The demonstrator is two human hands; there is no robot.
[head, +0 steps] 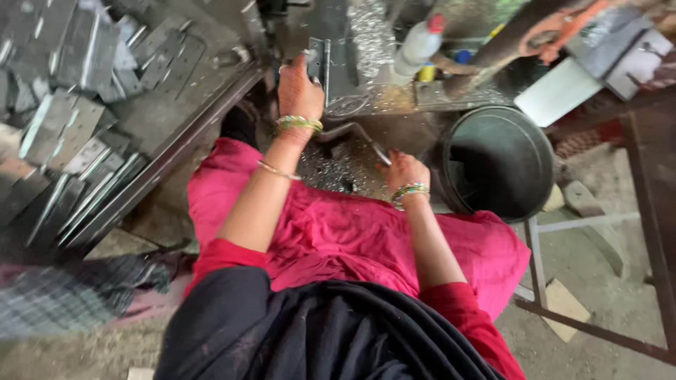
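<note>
Metal workshop. Stacks of cut steel plates (67,134) heaped at left, bright swarf (331,165) strewn under a machine bed (338,49), a black bucket (501,160) beside it, rough steel frame (598,331), gritty concrete floor (605,281).

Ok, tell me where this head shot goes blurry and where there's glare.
Head view: motion blur smears the stacked metal plates at left and the checked cloth below them; the left hand and right hand are fairly sharp; soft daylight, mild glare on the metal shavings and the white bottle.
</note>
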